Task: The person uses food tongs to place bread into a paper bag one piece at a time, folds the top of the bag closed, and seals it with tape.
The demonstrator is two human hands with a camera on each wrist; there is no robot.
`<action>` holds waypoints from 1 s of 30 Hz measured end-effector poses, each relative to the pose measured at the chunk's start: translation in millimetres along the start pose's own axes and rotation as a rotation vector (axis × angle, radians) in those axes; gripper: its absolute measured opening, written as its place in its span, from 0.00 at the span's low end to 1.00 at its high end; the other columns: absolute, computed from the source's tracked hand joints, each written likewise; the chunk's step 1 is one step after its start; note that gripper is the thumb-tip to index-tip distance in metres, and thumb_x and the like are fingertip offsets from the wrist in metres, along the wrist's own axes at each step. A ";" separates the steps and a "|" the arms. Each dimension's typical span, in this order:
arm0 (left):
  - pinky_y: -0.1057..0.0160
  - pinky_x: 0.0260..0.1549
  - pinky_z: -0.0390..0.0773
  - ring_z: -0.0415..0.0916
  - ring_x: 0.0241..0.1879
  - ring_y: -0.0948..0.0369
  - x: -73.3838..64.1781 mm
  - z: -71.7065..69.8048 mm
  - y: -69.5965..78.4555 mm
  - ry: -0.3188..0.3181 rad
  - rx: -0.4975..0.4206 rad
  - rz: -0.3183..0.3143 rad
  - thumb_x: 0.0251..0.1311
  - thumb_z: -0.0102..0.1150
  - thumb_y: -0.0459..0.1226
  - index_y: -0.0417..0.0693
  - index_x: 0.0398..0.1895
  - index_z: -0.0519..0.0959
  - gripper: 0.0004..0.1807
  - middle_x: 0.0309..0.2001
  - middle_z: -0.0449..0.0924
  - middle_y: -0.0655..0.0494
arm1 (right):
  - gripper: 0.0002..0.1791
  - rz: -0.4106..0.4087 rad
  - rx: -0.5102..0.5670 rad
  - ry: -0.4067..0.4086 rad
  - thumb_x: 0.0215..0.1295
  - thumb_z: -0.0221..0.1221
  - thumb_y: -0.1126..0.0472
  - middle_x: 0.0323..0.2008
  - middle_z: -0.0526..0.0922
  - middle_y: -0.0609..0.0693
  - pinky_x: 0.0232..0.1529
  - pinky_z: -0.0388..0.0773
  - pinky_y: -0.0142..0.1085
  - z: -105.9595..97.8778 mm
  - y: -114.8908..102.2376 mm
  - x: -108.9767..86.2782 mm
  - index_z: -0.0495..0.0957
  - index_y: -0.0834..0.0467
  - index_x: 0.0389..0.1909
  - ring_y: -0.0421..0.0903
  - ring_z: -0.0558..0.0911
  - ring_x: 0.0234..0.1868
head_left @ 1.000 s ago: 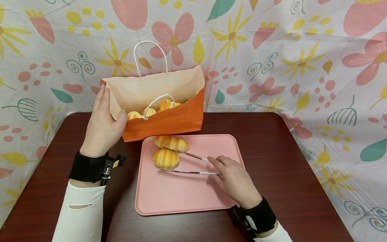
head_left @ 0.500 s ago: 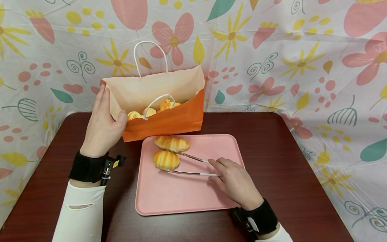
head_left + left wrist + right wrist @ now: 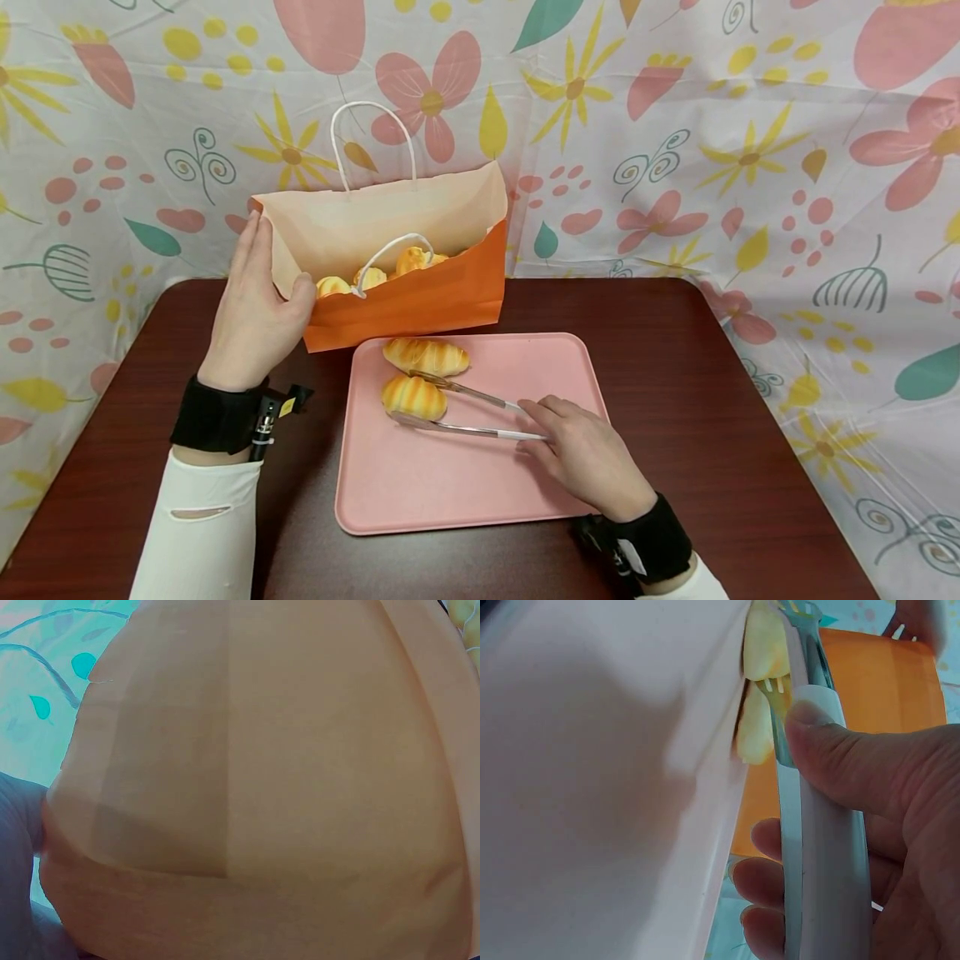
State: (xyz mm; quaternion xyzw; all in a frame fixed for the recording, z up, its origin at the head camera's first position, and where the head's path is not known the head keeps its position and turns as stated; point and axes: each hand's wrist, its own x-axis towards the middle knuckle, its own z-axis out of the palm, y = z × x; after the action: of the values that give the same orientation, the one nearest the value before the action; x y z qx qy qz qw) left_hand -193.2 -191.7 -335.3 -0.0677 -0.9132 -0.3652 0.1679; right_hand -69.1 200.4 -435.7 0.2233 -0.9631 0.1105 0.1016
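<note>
My left hand [image 3: 258,312] lies against the left side of an orange paper bag [image 3: 427,304], fingers straight and thumb spread toward the front. Inside the bag's mouth, several bread rolls [image 3: 415,260] show. With my right hand [image 3: 588,454] I grip metal tongs with white handles [image 3: 468,431]; in the right wrist view the thumb presses one handle [image 3: 825,825] and the fingers wrap the other side. The tong tips stand on either side of a round striped bun [image 3: 414,398] on a pink tray [image 3: 450,496]. A longer roll [image 3: 426,357] lies right behind that bun.
The bag stands at the tray's back left edge, with white cord handles [image 3: 372,104] at its opening. Underneath is a dark brown table [image 3: 652,358]. A floral cloth [image 3: 660,108] hangs behind and along the sides.
The tongs' tips have shifted slightly around the round bun, which has turned and moved a little to the right. The left hand and bag have stayed still.
</note>
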 end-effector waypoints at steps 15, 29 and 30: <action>0.39 0.78 0.50 0.41 0.83 0.51 -0.6 0.0 0.1 0.001 0.000 -0.001 0.66 0.46 0.43 0.48 0.83 0.43 0.44 0.84 0.37 0.54 | 0.27 -0.001 0.021 -0.004 0.60 0.69 0.45 0.36 0.80 0.40 0.34 0.76 0.34 -0.5 2.2 -3.2 0.81 0.47 0.60 0.35 0.72 0.29; 0.40 0.77 0.51 0.41 0.83 0.51 -0.5 -0.4 0.4 -0.003 0.004 -0.005 0.66 0.45 0.44 0.49 0.83 0.43 0.44 0.84 0.37 0.55 | 0.28 0.009 0.028 0.011 0.59 0.70 0.44 0.38 0.82 0.39 0.34 0.76 0.34 -2.9 2.5 -4.5 0.81 0.46 0.60 0.34 0.72 0.30; 0.40 0.77 0.51 0.41 0.83 0.51 -0.7 -0.4 0.3 -0.002 0.003 -0.004 0.66 0.46 0.43 0.49 0.83 0.43 0.44 0.84 0.37 0.54 | 0.28 0.009 0.029 0.011 0.59 0.70 0.44 0.38 0.82 0.39 0.34 0.76 0.34 -3.2 2.5 -4.6 0.81 0.46 0.60 0.34 0.72 0.30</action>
State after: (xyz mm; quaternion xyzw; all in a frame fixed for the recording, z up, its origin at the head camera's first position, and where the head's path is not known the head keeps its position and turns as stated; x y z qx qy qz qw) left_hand -192.4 -191.8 -335.1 -0.0661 -0.9141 -0.3639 0.1663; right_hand -65.7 205.3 -434.2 0.2197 -0.9619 0.1260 0.1030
